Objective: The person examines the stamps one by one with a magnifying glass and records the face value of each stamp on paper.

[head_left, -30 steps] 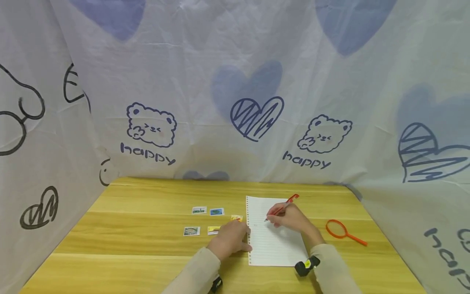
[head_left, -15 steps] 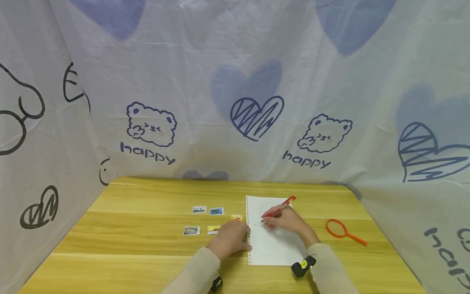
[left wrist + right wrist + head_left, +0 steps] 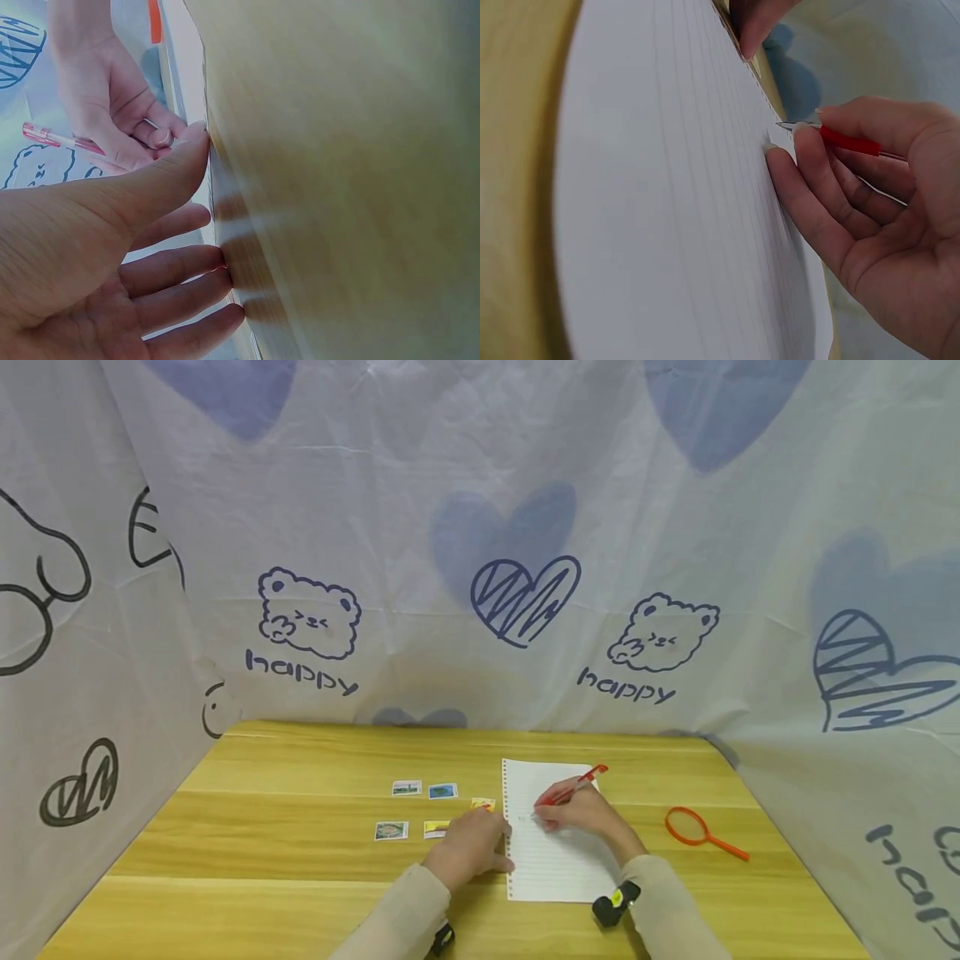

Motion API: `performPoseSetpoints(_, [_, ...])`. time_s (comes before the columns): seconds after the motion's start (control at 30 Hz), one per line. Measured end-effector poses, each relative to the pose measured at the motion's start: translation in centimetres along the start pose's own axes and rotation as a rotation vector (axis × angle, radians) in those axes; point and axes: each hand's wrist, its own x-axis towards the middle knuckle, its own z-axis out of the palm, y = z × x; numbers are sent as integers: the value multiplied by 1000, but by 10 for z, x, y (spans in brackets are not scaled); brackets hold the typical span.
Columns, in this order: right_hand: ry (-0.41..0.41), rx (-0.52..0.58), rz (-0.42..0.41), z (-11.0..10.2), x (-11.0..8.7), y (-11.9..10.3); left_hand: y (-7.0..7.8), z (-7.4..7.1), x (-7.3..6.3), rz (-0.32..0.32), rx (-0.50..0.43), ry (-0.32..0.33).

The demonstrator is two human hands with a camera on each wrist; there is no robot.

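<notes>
A lined sheet of paper [image 3: 562,868] with punched holes down its left edge lies on the table. My right hand [image 3: 581,810] pinches a red pen [image 3: 592,774] near its tip, which is close over the left part of the sheet beside a small faint mark. In the right wrist view, the metal tip of the pen [image 3: 851,141] pokes out past the thumb and index finger. My left hand [image 3: 468,846] rests at the sheet's left edge. The left wrist view shows its fingers [image 3: 180,281] lightly bent, fingertips down at the tabletop and paper edge.
Several small picture stamps lie left of the sheet, among them a blue stamp [image 3: 443,791], a grey-green stamp [image 3: 392,831] and a yellow stamp [image 3: 435,830] beside my left hand. An orange magnifying glass [image 3: 708,837] lies to the right. A printed cloth [image 3: 405,635] hangs behind the table.
My right hand with the pen has shifted slightly left on the sheet, and the pen's tilt has changed a little. My left hand, the stamps and the magnifying glass stay put.
</notes>
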Motion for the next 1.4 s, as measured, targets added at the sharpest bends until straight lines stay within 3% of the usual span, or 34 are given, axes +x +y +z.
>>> performPoseSetpoints(0.57, [77, -53, 38, 6, 3, 0, -1, 3, 1, -1, 2, -3])
performPoseSetpoints(1.4, [98, -55, 77, 8, 2, 1, 1, 0, 0, -5, 15, -7])
